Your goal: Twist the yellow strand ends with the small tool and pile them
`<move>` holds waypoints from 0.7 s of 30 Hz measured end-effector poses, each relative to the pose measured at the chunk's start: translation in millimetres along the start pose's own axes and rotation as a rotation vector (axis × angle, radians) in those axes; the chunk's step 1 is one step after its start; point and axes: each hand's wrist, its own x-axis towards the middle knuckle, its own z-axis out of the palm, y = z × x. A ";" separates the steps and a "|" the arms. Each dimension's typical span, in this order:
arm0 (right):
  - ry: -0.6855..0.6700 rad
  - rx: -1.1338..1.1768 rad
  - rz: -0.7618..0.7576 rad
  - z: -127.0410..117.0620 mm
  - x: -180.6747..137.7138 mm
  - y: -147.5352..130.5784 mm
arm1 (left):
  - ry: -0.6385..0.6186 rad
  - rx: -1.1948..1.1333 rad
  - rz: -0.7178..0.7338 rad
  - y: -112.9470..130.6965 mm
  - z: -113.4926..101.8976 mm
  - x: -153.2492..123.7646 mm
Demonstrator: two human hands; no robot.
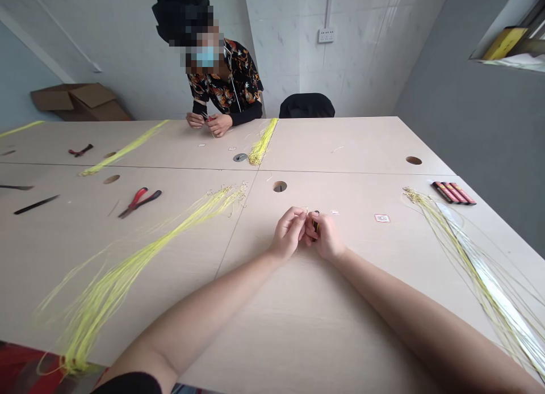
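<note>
Over the middle of the table, my left hand [290, 233] is closed in a pinch, with a thin, pale curved piece showing at its fingertips, too small to make out. Close against it, my right hand [330, 238] is wrapped round a small black tool with yellow marks [316, 221]; the rest of that tool is hidden by the fingers. To the left lies a long bundle of yellow line [147, 253] with small gold-coloured hooks at its far end. Another bundle of line with hooks [453, 235] lies to the right, along a clear plastic strip.
Red-and-black pliers [138, 203] and a black pen-like tool [37, 204] lie at left. Several red-and-black sticks [454, 193] and a small label [382, 218] are at right. Cable holes [280, 187] pierce the tabletop. A masked co-worker [227, 79] works across the table.
</note>
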 end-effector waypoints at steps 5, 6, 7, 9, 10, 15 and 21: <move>-0.017 -0.065 -0.010 -1.9 -0.9 1.3 | -0.009 -0.026 0.007 3.7 3.2 0.6; -0.023 -0.065 -0.001 -2.6 -0.9 1.5 | -0.017 -0.026 0.015 4.6 3.6 0.6; -0.030 -0.067 0.005 -3.3 -0.9 1.7 | -0.026 -0.022 0.022 5.4 3.9 0.7; -0.045 -0.079 0.002 -4.7 -1.1 2.1 | -0.033 -0.007 0.038 6.5 4.0 0.7; -0.049 -0.089 -0.010 -5.4 -1.2 2.4 | -0.031 0.004 0.046 6.7 3.7 0.7; -0.068 -0.087 -0.011 -7.8 -0.6 4.4 | -0.013 0.046 0.054 3.9 0.8 0.3; -0.085 -0.040 0.012 -8.1 1.3 5.6 | 0.003 0.081 0.050 0.2 -1.7 0.3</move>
